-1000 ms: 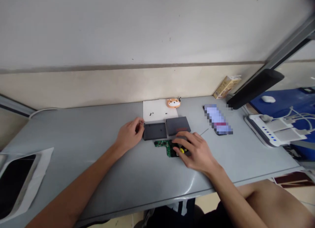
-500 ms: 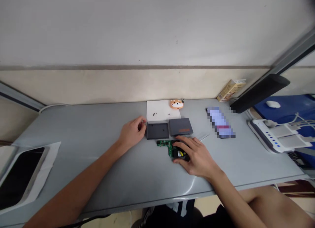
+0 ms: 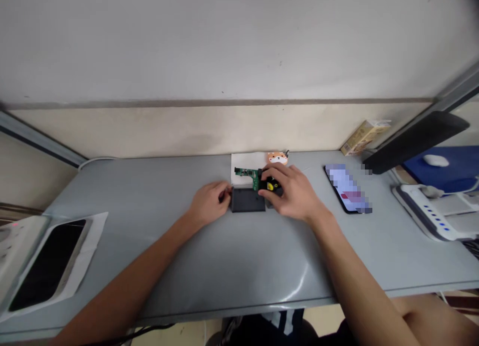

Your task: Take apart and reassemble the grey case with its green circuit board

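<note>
My right hand (image 3: 290, 189) grips a green circuit board (image 3: 255, 177) by the black block with a yellow part at its right side. It holds the board raised over the back of a shallow dark plastic case half (image 3: 248, 200). With curled fingers, my left hand (image 3: 211, 202) pinches the left edge of that case half, which lies on the table. Another dark case half (image 3: 270, 205) is mostly hidden beneath my right hand. Behind them lies a white paper sheet (image 3: 241, 160), partly covered by the board.
An orange animal-faced item (image 3: 277, 158) sits at the paper's back corner. To the right are a phone (image 3: 346, 186), a small box (image 3: 364, 137), a black upright object (image 3: 419, 141) and a white power strip (image 3: 422, 211). At far left lies a black-screened device (image 3: 48, 263) on white paper.
My right hand has picked the circuit board up off the table and carried it back over the case halves. My left hand stays at the case edge. The view has shifted slightly left.
</note>
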A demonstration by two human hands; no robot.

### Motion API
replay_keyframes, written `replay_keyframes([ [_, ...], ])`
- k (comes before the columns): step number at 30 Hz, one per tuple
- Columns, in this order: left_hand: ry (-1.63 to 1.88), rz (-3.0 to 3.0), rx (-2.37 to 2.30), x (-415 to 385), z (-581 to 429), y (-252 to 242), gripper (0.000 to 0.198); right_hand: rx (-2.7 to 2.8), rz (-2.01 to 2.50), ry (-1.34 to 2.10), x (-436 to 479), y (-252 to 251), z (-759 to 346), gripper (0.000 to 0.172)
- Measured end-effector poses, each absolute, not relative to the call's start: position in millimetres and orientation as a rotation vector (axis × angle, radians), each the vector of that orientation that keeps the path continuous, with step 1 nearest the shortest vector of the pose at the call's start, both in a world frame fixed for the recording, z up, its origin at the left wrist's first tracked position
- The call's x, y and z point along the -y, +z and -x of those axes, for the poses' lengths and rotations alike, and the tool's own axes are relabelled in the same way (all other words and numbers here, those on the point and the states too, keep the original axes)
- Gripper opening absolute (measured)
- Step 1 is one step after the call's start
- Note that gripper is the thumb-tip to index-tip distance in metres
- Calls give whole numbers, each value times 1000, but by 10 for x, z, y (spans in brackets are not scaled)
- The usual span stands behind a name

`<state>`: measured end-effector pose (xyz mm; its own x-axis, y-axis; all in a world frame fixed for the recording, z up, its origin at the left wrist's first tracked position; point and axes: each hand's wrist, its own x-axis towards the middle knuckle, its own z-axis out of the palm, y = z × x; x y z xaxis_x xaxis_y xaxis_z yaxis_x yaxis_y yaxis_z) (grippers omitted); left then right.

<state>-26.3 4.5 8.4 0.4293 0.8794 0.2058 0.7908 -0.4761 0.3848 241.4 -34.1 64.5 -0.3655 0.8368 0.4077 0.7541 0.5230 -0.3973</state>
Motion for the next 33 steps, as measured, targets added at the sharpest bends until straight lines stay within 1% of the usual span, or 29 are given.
replay_keyframes([
  [6,533,-2487,-1396,-47,290,88,16,2301,1302,235,378,386,-2424,22],
  [9,540,-2496,-1396,-43,292,78,15,2340,1272,232,433,337,-2408,22],
  [14,550,-2506,-1400,-38,289,67,10,2370,1240,264,427,325,-2341,24],
  [19,559,-2525,-1370,-25,280,85,13,2324,1242,302,418,302,-2355,25],
  [24,639,-2552,-1324,-12,277,97,14,2406,1270,266,412,323,-2376,26],
  [29,672,-2608,-1246,-13,282,88,14,2458,1311,314,449,389,-2413,26],
  [32,727,-2615,-1272,6,278,114,15,2423,1298,324,468,430,-2465,34],
  [33,777,-2613,-1290,16,268,130,14,2376,1281,312,468,450,-2486,34],
])
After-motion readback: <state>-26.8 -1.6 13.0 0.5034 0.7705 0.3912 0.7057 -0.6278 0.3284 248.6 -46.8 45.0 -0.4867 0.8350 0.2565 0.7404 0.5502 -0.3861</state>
